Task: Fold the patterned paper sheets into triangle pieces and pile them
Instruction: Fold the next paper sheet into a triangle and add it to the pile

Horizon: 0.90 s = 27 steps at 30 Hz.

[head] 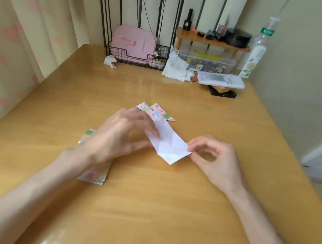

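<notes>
A partly folded paper sheet [168, 144], white side up with creases, lies on the wooden table [164, 206] between my hands. My left hand [121, 132] presses its left edge with straight fingers. My right hand [213, 157] pinches the sheet's right corner between thumb and forefinger. Just behind the sheet lie folded patterned triangle pieces [157, 111], partly hidden by my left hand. A stack of flat patterned sheets [93, 174] lies under my left wrist and is mostly covered by it.
At the table's back stand a black wire basket [136, 57] with a pink case, crumpled tissues [174, 65], a clear plastic box [207, 60], a small wooden shelf [212, 40], a remote control [220, 79] and a plastic bottle [256, 50]. A curtain hangs on the left.
</notes>
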### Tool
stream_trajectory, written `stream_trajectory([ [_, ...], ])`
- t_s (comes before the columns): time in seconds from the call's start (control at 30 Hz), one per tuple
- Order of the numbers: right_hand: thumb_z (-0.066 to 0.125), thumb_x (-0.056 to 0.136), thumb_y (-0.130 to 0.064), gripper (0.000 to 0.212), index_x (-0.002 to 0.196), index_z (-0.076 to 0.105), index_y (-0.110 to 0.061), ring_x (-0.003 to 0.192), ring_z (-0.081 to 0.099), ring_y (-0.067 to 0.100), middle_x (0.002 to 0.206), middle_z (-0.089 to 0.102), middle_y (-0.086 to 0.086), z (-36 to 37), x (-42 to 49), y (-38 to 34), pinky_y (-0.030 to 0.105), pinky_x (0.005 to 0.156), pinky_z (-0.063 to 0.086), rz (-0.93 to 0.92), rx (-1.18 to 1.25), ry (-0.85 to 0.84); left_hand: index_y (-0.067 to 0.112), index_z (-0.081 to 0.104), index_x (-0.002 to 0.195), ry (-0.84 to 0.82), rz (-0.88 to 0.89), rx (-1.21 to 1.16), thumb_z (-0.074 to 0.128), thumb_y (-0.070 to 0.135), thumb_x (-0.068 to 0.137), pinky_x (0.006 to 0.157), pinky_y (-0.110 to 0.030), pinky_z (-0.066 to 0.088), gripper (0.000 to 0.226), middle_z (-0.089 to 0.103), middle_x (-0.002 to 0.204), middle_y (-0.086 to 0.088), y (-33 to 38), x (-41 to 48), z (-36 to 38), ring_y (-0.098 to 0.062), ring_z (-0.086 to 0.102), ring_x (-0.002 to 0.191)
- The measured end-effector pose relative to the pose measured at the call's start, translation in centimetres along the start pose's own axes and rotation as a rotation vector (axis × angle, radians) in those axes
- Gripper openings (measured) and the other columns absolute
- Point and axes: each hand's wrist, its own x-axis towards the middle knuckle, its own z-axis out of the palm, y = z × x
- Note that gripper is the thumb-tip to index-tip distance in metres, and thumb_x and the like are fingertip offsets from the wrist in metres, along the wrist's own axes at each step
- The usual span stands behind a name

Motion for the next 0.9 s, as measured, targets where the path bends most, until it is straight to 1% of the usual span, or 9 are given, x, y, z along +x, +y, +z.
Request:
stream_trajectory([
  [0.1,0.072,0.08,0.013,0.028,0.078,0.075,-0.014,0.086,0.071,0.013,0.094,0.072,-0.008,-0.2,-0.5,0.9,0.022,0.084,0.054,-0.032,-0.113,-0.029,0.03,0.077,0.099,-0.081,0.102,0.118,0.082,0.034,0.086,0.085,-0.028,0.041,0.015,0.067,0.101,0.013,-0.1,-0.6,1.0,-0.016,0.064,0.098],
  [0.17,0.074,0.079,0.011,0.027,0.078,0.074,-0.016,0.088,0.07,0.011,0.094,0.072,-0.01,-0.1,-0.5,1.1,0.018,0.084,0.051,-0.065,-0.17,-0.054,0.031,0.077,0.096,-0.093,0.13,0.143,0.079,0.034,0.09,0.083,-0.032,0.045,0.007,0.067,0.099,0.014,-0.3,-1.2,1.3,-0.015,0.063,0.094],
  [0.23,0.074,0.079,0.01,0.028,0.078,0.074,-0.018,0.091,0.069,0.01,0.094,0.072,-0.012,0.0,-0.5,1.1,0.016,0.086,0.049,-0.089,-0.207,-0.073,0.031,0.077,0.096,-0.104,0.131,0.145,0.077,0.036,0.092,0.081,-0.034,0.047,0.007,0.067,0.1,0.015,-0.5,-1.6,1.5,-0.013,0.063,0.093],
  [0.37,0.075,0.079,0.008,0.029,0.078,0.073,-0.02,0.094,0.069,0.007,0.095,0.073,-0.013,0.1,-0.6,0.9,0.01,0.086,0.045,-0.106,-0.218,-0.083,0.035,0.075,0.109,-0.197,0.061,0.097,0.073,0.06,0.083,0.088,-0.028,0.043,0.036,0.066,0.112,0.02,-0.6,-1.9,1.6,-0.005,0.059,0.109],
  [0.5,0.077,0.08,0.005,0.026,0.078,0.073,-0.02,0.099,0.07,0.009,0.097,0.073,-0.014,0.0,-0.7,0.8,0.015,0.089,0.047,-0.082,-0.176,-0.064,0.037,0.072,0.117,-0.259,0.026,0.064,0.068,0.078,0.074,0.093,-0.02,0.038,0.059,0.062,0.12,0.026,-0.4,-2.2,1.6,0.004,0.053,0.117],
  [0.57,0.077,0.081,0.004,0.024,0.078,0.073,-0.02,0.101,0.07,0.01,0.098,0.073,-0.013,0.0,-0.7,0.8,0.015,0.09,0.047,-0.083,-0.176,-0.049,0.037,0.073,0.115,-0.248,0.023,0.064,0.067,0.078,0.074,0.091,-0.02,0.038,0.058,0.064,0.118,0.026,-0.3,-2.2,1.6,0.004,0.054,0.111],
  [0.7,0.078,0.08,0.003,0.025,0.078,0.073,-0.021,0.103,0.069,0.011,0.1,0.073,-0.014,-0.3,-0.8,0.6,0.016,0.093,0.046,-0.086,-0.172,-0.051,0.036,0.077,0.107,-0.182,0.03,0.088,0.07,0.067,0.078,0.082,-0.021,0.039,0.044,0.068,0.107,0.021,-0.2,-2.2,1.4,0.0,0.054,0.095],
  [0.83,0.077,0.079,0.005,0.026,0.076,0.074,-0.02,0.103,0.07,0.013,0.101,0.075,-0.011,-0.5,-0.8,0.8,0.018,0.094,0.047,-0.056,-0.098,-0.042,0.035,0.076,0.104,-0.152,0.033,0.109,0.066,0.069,0.08,0.08,-0.025,0.042,0.042,0.068,0.106,0.021,-0.7,-2.3,1.3,-0.007,0.06,0.091],
  [0.9,0.077,0.078,0.008,0.026,0.076,0.074,-0.018,0.102,0.071,0.016,0.101,0.076,-0.009,-0.6,-0.7,0.8,0.022,0.094,0.048,-0.063,-0.059,-0.006,0.033,0.076,0.103,-0.136,0.053,0.116,0.065,0.066,0.082,0.079,-0.031,0.047,0.041,0.068,0.107,0.018,-0.8,-2.3,1.4,-0.011,0.064,0.091],
])
